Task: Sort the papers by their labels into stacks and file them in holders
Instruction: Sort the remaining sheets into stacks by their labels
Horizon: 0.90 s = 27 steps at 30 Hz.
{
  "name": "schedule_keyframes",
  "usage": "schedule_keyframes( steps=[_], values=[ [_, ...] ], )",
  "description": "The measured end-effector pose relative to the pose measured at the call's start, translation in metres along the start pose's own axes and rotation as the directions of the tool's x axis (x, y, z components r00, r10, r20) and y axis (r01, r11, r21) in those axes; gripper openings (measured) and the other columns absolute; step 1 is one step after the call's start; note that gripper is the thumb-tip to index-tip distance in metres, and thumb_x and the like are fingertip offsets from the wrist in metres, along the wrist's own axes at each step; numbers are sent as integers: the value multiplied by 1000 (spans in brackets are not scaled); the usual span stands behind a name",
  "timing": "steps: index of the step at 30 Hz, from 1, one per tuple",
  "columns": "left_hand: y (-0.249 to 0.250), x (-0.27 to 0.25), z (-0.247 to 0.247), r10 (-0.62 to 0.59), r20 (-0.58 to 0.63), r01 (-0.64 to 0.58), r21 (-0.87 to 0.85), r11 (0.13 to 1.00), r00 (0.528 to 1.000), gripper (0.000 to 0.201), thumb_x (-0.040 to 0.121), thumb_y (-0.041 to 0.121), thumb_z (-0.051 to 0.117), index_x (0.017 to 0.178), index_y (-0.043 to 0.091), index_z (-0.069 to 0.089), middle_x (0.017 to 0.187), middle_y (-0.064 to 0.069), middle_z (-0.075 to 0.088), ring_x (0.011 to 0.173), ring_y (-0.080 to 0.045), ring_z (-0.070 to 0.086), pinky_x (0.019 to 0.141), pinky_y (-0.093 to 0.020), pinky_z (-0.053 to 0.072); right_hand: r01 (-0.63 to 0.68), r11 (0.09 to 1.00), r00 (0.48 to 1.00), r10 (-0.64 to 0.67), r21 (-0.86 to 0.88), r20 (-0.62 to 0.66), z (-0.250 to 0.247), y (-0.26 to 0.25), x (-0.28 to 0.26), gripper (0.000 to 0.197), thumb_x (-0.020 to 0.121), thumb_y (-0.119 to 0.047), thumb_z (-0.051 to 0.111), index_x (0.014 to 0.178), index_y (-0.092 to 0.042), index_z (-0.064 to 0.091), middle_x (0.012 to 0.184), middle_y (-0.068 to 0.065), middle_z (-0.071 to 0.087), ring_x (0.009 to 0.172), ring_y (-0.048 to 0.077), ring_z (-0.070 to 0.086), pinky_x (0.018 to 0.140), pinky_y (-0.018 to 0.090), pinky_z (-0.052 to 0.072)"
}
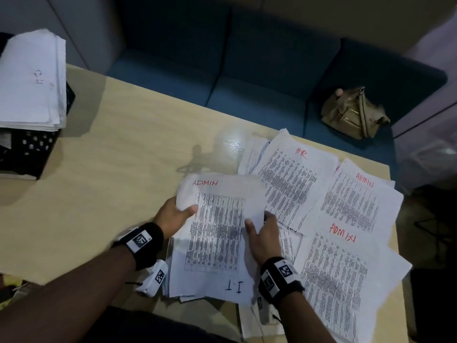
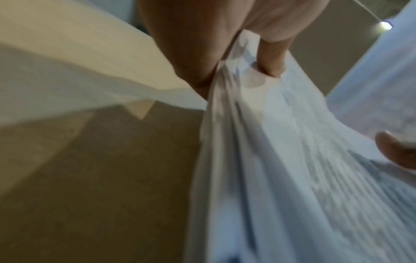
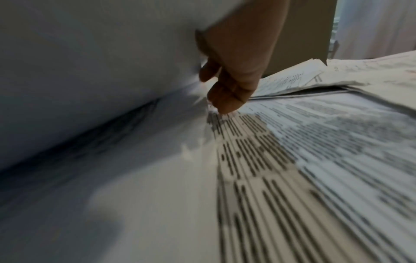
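You hold one white printed sheet headed "ADMIN" in red (image 1: 217,214) with both hands: your left hand (image 1: 173,216) pinches its left edge, thumb on top, and your right hand (image 1: 262,233) has its grip closed on the right edge. It sits lifted over the near pile topped by a sheet marked "I.T" (image 1: 232,285) on the pale wooden surface (image 1: 111,169). To the right lie three labelled sheets: one "HR" sheet (image 1: 289,174) and two further "ADMIN" sheets (image 1: 351,199). Only the head view shows the black perforated holder (image 1: 29,149) at far left, carrying a white stack (image 1: 29,80). The left wrist view shows fingers (image 2: 272,58) behind the sheet.
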<state>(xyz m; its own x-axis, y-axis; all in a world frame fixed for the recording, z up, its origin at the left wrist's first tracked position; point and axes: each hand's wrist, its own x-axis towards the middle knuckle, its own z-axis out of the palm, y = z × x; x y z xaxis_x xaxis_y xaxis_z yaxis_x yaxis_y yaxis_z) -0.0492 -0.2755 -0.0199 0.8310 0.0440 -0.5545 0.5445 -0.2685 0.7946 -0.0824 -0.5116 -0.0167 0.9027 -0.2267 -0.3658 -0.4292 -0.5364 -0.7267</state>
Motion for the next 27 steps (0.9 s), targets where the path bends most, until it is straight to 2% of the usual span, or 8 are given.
schedule_keyframes(
  steps=[5,8,12,16,18,21,24,27],
  values=[
    [-6,-5,-11,-105,165,111,-27,993,981,64,77,44,74,130,16,51,122,4,61,111,-17,57,106,-42,39,26,973,998,-36,229,43,-8,-13,17,76,90,-34,60,145,-23,7,133,5,35,118,21,43,102,34,38],
    [-3,-11,-9,-58,182,64,-29,997,982,38,89,21,65,125,21,52,110,13,63,105,-8,58,104,-36,41,141,984,988,-147,104,52,-4,-12,21,77,91,-21,58,146,-30,4,135,8,37,122,21,40,106,38,35],
    [6,-11,-6,142,178,-140,-23,990,974,65,91,6,61,137,46,38,129,30,43,102,16,50,74,-2,42,233,972,963,-225,-40,148,8,-11,14,61,85,-5,54,141,-16,32,142,8,39,128,21,41,113,39,34],
    [5,-4,-6,198,243,-218,58,974,950,61,84,-9,53,111,46,55,140,13,48,78,-11,49,60,-19,37,234,964,968,-218,-129,124,3,-13,20,52,89,-17,61,136,-16,41,125,3,42,108,10,41,99,23,35],
    [5,-5,-3,197,205,-207,29,978,959,55,83,-12,54,111,36,55,133,14,51,65,3,55,57,-13,41,252,948,963,-226,-192,149,-1,-15,24,48,91,-20,58,136,-15,43,121,1,42,106,13,43,93,21,31],
    [4,-8,0,190,174,-198,30,980,966,60,87,-6,60,128,34,43,117,24,49,81,23,54,72,-6,42,224,934,963,-167,-279,213,-4,-15,30,36,95,-30,53,126,-13,53,123,5,49,112,20,50,96,24,35],
    [-6,-13,-1,88,239,-124,143,982,967,58,91,14,63,138,35,37,119,21,55,111,3,55,100,-29,41,84,945,994,-100,-316,-35,-23,-8,48,33,94,-41,51,105,-15,66,120,6,52,110,20,50,101,41,42],
    [-22,-12,-7,40,187,-81,219,972,982,50,94,14,58,141,20,43,131,1,59,125,-22,53,108,-43,40,-274,930,904,163,-243,-394,-54,6,66,42,86,-41,64,119,-17,55,134,12,43,124,30,41,104,47,37]
  ],
)
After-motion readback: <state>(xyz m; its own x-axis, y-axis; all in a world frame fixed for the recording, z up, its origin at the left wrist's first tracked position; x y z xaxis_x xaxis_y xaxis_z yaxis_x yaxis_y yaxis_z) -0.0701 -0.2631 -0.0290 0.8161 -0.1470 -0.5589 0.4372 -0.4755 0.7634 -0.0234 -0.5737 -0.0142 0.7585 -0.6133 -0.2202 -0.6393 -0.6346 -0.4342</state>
